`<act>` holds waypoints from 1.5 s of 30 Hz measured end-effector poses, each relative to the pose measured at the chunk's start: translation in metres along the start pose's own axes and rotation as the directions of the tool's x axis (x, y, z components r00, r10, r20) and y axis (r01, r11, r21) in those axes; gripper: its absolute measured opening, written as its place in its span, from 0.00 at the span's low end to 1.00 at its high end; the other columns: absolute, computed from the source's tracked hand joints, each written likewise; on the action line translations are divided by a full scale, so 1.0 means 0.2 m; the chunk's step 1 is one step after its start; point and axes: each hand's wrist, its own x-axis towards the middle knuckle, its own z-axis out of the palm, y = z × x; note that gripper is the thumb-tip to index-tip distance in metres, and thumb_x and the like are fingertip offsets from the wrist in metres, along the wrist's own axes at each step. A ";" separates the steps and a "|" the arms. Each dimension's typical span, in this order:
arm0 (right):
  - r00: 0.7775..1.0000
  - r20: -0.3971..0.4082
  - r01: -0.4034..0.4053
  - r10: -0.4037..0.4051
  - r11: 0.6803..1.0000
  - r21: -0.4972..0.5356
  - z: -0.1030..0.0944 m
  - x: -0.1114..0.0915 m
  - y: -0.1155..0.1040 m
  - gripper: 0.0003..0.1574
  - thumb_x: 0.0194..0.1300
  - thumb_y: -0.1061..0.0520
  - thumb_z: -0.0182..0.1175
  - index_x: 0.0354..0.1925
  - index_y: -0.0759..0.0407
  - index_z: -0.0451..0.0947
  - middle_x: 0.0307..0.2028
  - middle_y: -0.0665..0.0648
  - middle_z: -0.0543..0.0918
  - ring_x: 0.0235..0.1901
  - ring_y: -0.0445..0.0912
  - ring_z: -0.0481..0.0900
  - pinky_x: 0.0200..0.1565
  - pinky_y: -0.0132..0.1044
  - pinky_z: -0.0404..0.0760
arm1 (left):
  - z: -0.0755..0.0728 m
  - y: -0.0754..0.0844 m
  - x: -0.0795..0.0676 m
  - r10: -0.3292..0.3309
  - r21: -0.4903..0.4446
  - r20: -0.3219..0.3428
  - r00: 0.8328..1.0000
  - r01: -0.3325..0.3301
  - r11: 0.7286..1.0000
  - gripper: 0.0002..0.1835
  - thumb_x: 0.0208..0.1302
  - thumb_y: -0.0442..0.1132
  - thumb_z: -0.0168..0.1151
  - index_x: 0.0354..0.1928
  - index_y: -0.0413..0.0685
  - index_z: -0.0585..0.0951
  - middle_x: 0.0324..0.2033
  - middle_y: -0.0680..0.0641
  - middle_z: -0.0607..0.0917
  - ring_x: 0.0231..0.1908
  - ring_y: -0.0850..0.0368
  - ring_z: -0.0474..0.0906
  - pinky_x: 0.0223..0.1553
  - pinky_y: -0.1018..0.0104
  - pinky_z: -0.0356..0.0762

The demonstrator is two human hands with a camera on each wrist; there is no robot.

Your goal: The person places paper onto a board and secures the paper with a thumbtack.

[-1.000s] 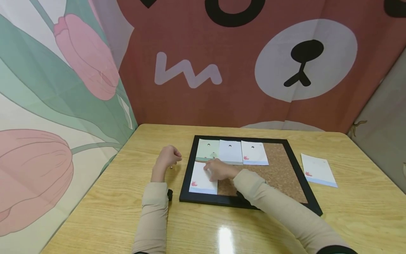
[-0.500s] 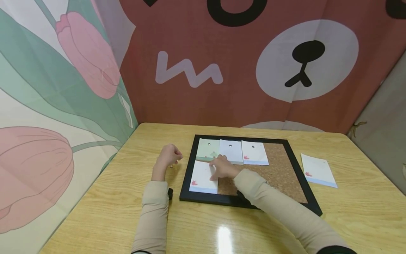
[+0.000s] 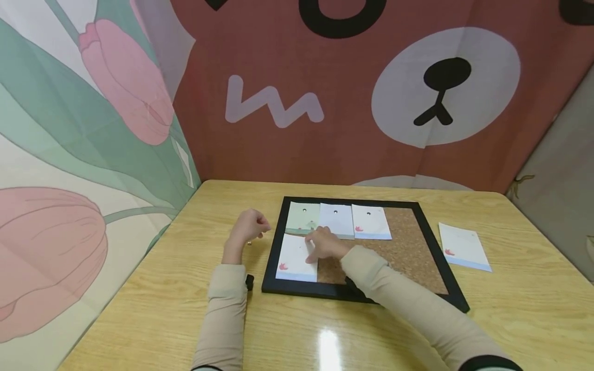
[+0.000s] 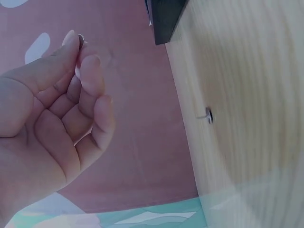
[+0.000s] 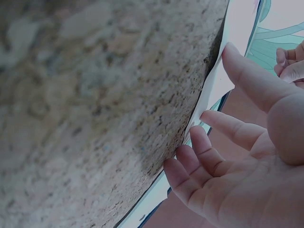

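Observation:
My left hand (image 3: 248, 225) is raised over the table left of the cork board (image 3: 408, 255). In the left wrist view its thumb and index finger pinch a small metal thumbtack (image 4: 81, 42). Another thumbtack (image 4: 209, 115) lies on the wooden table below that hand. My right hand (image 3: 325, 244) rests its thumb and fingertips, spread apart, on a white note sheet (image 3: 294, 260) at the board's lower left. From the right wrist, the sheet's edge (image 5: 209, 90) bulges slightly off the cork under the thumb and fingers.
Across the board's top row, a green sheet (image 3: 297, 219), a pale blue sheet (image 3: 337, 222) and a white sheet (image 3: 373, 226) are each held by a tack. A loose white sheet (image 3: 464, 245) lies right of the black frame (image 3: 431, 242). A printed curtain (image 3: 278, 154) hangs behind.
My right hand has shifted slightly right across the white sheet, its thumb and fingers now wider apart. The left hand has edged a little toward the board, still pinching the thumbtack.

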 end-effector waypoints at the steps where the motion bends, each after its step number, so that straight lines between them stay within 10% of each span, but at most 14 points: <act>1: 1.000 0.002 0.001 -0.001 1.000 -0.003 0.00 0.00 0.00 0.32 0.45 0.54 0.71 0.49 0.61 0.76 0.44 0.61 0.71 0.44 0.52 0.63 0.45 0.43 0.68 | 0.00 0.00 0.00 0.003 0.001 0.005 1.000 -0.003 1.000 0.07 0.56 0.32 0.61 0.25 0.33 0.80 0.20 0.45 0.79 0.20 0.53 0.77 0.18 0.69 0.68; 13: 1.000 0.010 -0.014 0.014 1.000 0.001 0.00 -0.01 -0.01 0.33 0.45 0.54 0.71 0.51 0.61 0.75 0.45 0.61 0.71 0.45 0.52 0.63 0.46 0.44 0.68 | 0.01 0.07 0.07 0.010 0.091 0.143 0.990 -0.023 0.996 0.08 0.58 0.32 0.59 0.23 0.36 0.79 0.20 0.46 0.78 0.19 0.55 0.75 0.23 0.67 0.68; 34: 1.000 0.004 -0.015 0.015 0.999 -0.035 -0.01 0.00 -0.01 0.32 0.44 0.53 0.72 0.49 0.60 0.76 0.40 0.59 0.71 0.42 0.52 0.64 0.42 0.42 0.69 | 0.13 0.23 0.20 0.044 0.207 0.454 0.890 -0.154 0.966 0.07 0.58 0.30 0.58 0.24 0.35 0.79 0.16 0.47 0.76 0.17 0.57 0.72 0.20 0.72 0.68; 45: 1.000 0.009 -0.002 0.002 0.999 -0.034 -0.01 0.00 0.00 0.27 0.43 0.52 0.72 0.44 0.59 0.78 0.35 0.57 0.71 0.39 0.51 0.65 0.38 0.42 0.68 | 0.20 0.28 0.20 0.012 0.208 0.488 0.873 -0.130 0.970 0.05 0.57 0.30 0.59 0.25 0.38 0.80 0.19 0.46 0.77 0.21 0.52 0.75 0.20 0.71 0.70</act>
